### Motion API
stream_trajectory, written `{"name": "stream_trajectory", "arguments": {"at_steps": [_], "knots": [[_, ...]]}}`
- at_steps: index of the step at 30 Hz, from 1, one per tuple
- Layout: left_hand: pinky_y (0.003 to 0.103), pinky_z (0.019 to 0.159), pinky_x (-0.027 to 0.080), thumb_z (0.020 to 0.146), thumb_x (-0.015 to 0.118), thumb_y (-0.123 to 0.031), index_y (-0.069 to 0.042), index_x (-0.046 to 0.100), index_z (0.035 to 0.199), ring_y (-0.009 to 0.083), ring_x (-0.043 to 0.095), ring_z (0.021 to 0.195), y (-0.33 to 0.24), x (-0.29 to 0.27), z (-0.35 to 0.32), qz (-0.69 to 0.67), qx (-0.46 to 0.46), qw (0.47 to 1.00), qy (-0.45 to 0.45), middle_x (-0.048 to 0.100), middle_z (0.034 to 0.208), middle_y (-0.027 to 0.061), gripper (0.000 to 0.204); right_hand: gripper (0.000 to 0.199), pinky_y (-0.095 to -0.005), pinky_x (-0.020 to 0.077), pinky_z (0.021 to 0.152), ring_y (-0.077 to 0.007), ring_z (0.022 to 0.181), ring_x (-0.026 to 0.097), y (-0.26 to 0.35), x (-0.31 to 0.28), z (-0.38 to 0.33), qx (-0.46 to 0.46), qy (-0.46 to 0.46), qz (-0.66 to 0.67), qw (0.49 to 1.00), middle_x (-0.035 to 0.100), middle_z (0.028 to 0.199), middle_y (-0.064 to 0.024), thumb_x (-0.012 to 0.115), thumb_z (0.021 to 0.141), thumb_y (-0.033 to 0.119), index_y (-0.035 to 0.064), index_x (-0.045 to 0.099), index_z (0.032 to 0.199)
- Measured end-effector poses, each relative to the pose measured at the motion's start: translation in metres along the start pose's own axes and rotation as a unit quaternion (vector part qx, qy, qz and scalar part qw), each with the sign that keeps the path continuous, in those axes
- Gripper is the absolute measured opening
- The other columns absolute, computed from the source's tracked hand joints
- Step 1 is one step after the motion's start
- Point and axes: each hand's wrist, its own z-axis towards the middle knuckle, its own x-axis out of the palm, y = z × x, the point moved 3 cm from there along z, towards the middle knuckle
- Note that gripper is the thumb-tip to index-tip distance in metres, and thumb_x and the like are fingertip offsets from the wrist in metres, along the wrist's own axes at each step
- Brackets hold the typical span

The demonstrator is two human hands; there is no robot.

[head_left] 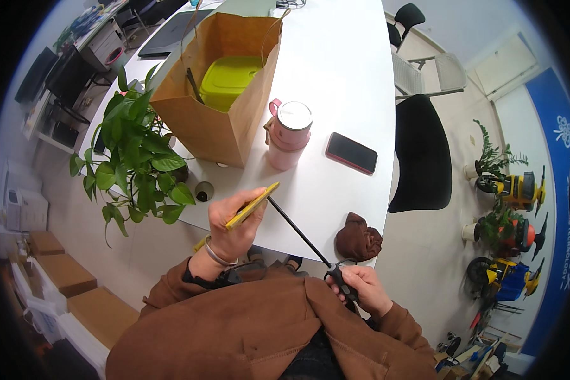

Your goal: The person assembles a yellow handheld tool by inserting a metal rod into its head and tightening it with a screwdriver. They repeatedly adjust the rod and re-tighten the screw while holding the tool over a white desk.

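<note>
Yellow-handled tool (253, 206) gripped in our left hand (233, 221), fingers closed round it; its black shaft (297, 232) meets the scissors (341, 280) clasped by our right hand (364, 288), near the white surface (335, 69).

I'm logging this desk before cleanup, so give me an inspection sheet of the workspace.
Surface: white table, curved edge, mostly bare on the right.
Job's things: long black rod with a yellow handle; dark tool.
Clutter: brown paper bag holding a green lidded box, pink mug, phone, brown cloth, potted plant.
Grip: left hand closed on the yellow handle; right hand closed on the dark tool.
Cables: nothing seen clearly.
Surroundings: black chair, cardboard boxes, floor plants.
</note>
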Motion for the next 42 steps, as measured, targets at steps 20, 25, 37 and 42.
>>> {"name": "stream_trajectory", "arguments": {"at_steps": [20, 25, 37, 42], "knots": [[0.020, 0.062, 0.045, 0.088, 0.070, -0.001, 0.001, 0.069, 0.099, 0.0051, 0.054, 0.066, 0.009, 0.004, -0.002, -0.034, -0.114, 0.993, -0.005, 0.063, 0.074, 0.0003, 0.012, 0.017, -0.0209, 0.0460, 0.057, -0.0060, 0.065, 0.056, 0.015, 0.009, -0.005, -0.191, -0.156, -0.220, 0.944, 0.064, 0.079, -0.0013, 0.062, 0.096, 0.017, -0.0001, 0.061, 0.098], [0.020, 0.062, 0.045, 0.088, 0.071, -0.003, 0.001, 0.069, 0.099, 0.0049, 0.053, 0.067, 0.012, 0.002, 0.000, -0.022, -0.126, 0.992, 0.004, 0.063, 0.076, -0.0013, 0.012, 0.019, -0.0190, 0.0440, 0.054, -0.0055, 0.062, 0.055, 0.010, 0.000, -0.001, 0.043, 0.046, 0.071, 0.995, 0.062, 0.076, -0.0006, 0.063, 0.095, 0.019, 0.0009, 0.061, 0.101], [0.020, 0.064, 0.046, 0.088, 0.072, -0.005, 0.001, 0.068, 0.101, 0.0041, 0.054, 0.069, 0.015, 0.004, -0.001, -0.033, -0.139, 0.990, 0.001, 0.063, 0.077, -0.0019, 0.015, 0.020, -0.0245, 0.0491, 0.057, -0.0125, 0.066, 0.060, 0.013, -0.001, -0.001, 0.027, 0.002, -0.015, 1.000, 0.064, 0.077, -0.0019, 0.069, 0.090, 0.017, -0.0019, 0.065, 0.098], [0.019, 0.063, 0.045, 0.088, 0.071, -0.004, 0.001, 0.069, 0.100, 0.0039, 0.054, 0.069, 0.014, 0.006, -0.003, -0.030, -0.135, 0.990, -0.001, 0.063, 0.077, -0.0024, 0.013, 0.025, -0.0267, 0.0518, 0.063, -0.0130, 0.066, 0.060, 0.026, 0.013, -0.005, -0.265, -0.246, -0.285, 0.888, 0.064, 0.076, -0.0024, 0.075, 0.084, 0.018, -0.0011, 0.063, 0.093]]}}
